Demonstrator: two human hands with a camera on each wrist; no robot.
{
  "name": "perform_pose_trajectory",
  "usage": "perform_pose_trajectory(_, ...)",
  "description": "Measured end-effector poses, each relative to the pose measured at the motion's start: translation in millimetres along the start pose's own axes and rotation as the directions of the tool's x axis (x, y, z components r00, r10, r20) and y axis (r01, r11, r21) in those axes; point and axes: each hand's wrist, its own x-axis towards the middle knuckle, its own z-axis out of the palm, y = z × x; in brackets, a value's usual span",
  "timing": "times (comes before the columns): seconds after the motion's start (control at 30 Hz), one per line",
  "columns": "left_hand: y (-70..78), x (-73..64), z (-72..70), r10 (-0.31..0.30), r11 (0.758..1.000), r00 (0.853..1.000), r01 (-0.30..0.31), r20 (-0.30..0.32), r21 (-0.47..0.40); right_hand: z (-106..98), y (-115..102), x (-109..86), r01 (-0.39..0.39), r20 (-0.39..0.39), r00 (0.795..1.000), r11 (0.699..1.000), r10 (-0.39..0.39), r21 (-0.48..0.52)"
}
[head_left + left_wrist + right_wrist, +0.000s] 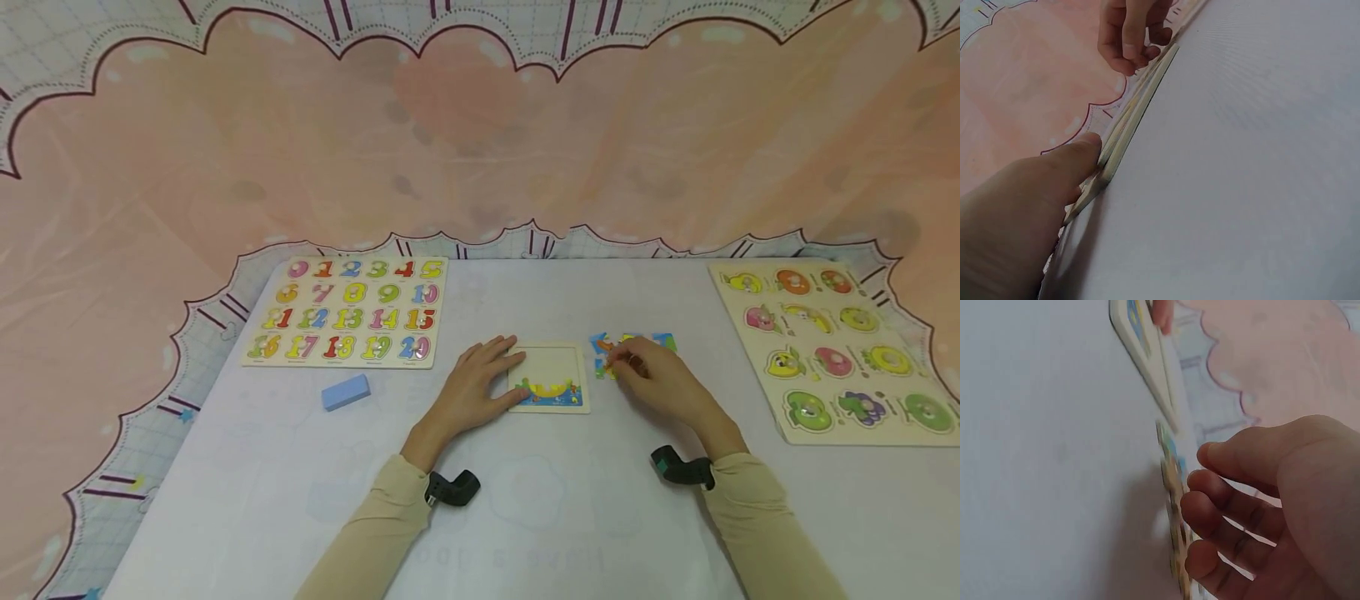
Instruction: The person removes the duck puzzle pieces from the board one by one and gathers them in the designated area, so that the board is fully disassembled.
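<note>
A small wooden puzzle board [543, 360] lies flat on the table, with a blue and yellow picture strip [561, 393] along its lower part. My left hand [477, 382] rests on its left side, fingers spread over the rim and thumb at the lower left corner. To the right of the board lie several loose puzzle pieces [664, 340] with blue, green and orange print. Close over them hovers my right hand [667, 379], fingers loosely bent. In the right wrist view a gap shows between the thumb [1210, 453] and the fingers, and no piece is between them.
A number puzzle board [345, 308] lies at the back left, with a blue block [346, 392] in front of it. On the right is a fruit puzzle board [832, 354]. A patterned cloth [480, 150] rises behind the white table [525, 500].
</note>
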Motion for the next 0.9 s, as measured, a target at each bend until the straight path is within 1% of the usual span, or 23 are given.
perform_pose_trajectory(0.13,1.4,-1.6,1.3,0.005,1.000,1.000,-0.005,0.016,0.000,11,-16,-0.9,0.067,0.030,0.997,0.998,-0.067,0.010)
perform_pose_trajectory(0.23,1.7,-2.2,2.1,0.004,1.000,0.999,-0.005,0.045,0.023,18,-28,-1.0,0.113,0.053,0.992,0.993,-0.113,0.020)
perform_pose_trajectory(0.33,1.6,-2.5,2.5,0.006,0.999,0.998,-0.010,0.067,0.052,26,-39,0.2,0.142,0.092,0.985,0.989,-0.145,0.040)
perform_pose_trajectory(0.4,1.9,-2.3,2.2,0.012,0.998,0.998,-0.016,0.069,0.060,32,-47,1.5,0.154,0.123,0.980,0.987,-0.159,0.049)
perform_pose_trajectory(0.5,2.5,-1.8,0.9,0.016,0.998,0.998,-0.020,0.066,0.059,39,-56,2.7,0.165,0.169,0.971,0.985,-0.170,0.043)
perform_pose_trajectory(0.6,2.6,-0.8,-1.0,0.012,0.998,0.998,-0.016,0.065,0.057,44,-62,2.5,0.159,0.194,0.968,0.987,-0.161,0.028)
perform_pose_trajectory(0.77,1.1,1.1,-4.1,0.003,0.998,0.998,-0.007,0.062,0.066,47,-66,3.2,0.162,0.183,0.970,0.987,-0.161,0.013)
perform_pose_trajectory(0.9,0.0,2.7,-4.9,0.012,0.998,0.998,-0.016,0.055,0.064,50,-68,4.3,0.173,0.170,0.971,0.985,-0.169,-0.010)
